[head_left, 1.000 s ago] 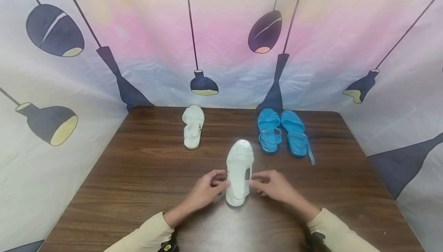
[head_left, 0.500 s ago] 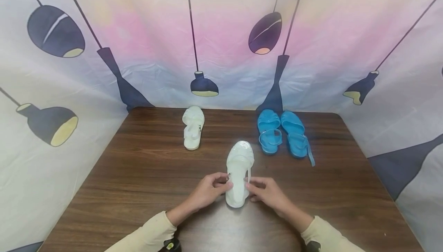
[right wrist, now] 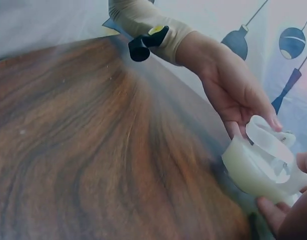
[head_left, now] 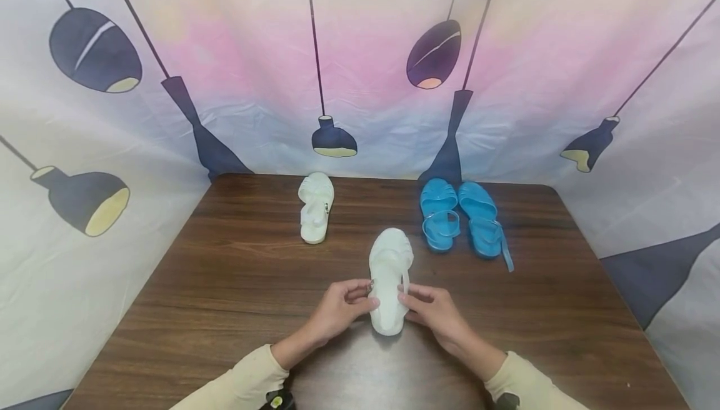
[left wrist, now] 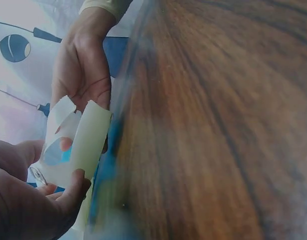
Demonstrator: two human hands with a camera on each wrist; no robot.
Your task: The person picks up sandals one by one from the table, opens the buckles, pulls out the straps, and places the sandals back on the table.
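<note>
A white sandal (head_left: 389,257) points toe-away in the middle of the head view, with both hands at its heel half. My left hand (head_left: 342,307) grips its left side near the small metal buckle, thumb over the edge of the insole. On the opposite side my right hand (head_left: 437,314) grips the edge by the strap, fingers partly hidden beneath. In the left wrist view the sandal (left wrist: 91,135) is seen from the heel end, between both hands. The right wrist view shows the sandal's heel strap (right wrist: 268,142) standing up; whether the sole touches the table is unclear.
A second white sandal (head_left: 316,207) lies at the back of the brown wooden table (head_left: 242,310). Right of it lie two blue sandals, one (head_left: 440,213) with a looped strap, the other (head_left: 478,216) with a loose strap end. A lamp-patterned cloth (head_left: 371,66) hangs behind.
My right hand has moved inward from the strap's outer side and its thumb now lies over the sandal's edge. The left thumb has shifted slightly inward too. The other sandals stay put.
</note>
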